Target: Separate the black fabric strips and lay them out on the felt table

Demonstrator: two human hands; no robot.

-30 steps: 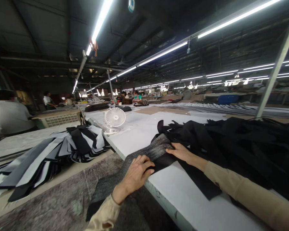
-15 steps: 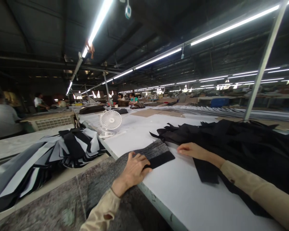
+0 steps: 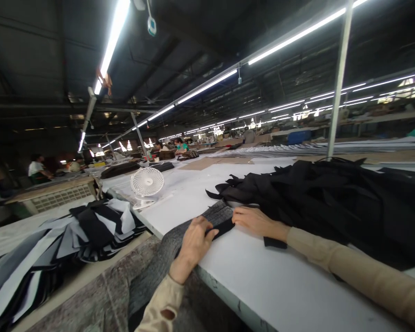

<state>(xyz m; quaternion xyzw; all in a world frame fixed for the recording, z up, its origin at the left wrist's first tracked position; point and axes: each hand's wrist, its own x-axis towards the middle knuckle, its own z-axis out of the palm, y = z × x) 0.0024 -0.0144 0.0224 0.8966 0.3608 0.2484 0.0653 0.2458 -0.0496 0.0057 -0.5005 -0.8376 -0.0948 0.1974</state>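
A long piece of dark grey fabric (image 3: 174,240) with a black band along its near edge lies across the table's edge and hangs down in front of it. My left hand (image 3: 195,240) rests on the fabric with fingers curled over the black band and the thumb at its near side. At the band's right end, my right hand (image 3: 251,221) pinches the fabric between its closed fingertips. Just behind and beyond my right wrist spreads a heap of black fabric strips (image 3: 318,203).
A small white fan (image 3: 147,181) stands on the white tabletop (image 3: 249,281). To the left, fanned-out black, grey and white cut pieces (image 3: 79,235) lie on a lower surface. A metal post (image 3: 338,83) rises behind the black heap. Several people are farther off.
My right hand has moved left from the black heap's edge to the fabric's right end. The left hand's thumb has lifted and its fingers have drawn in. The whole view has shifted.
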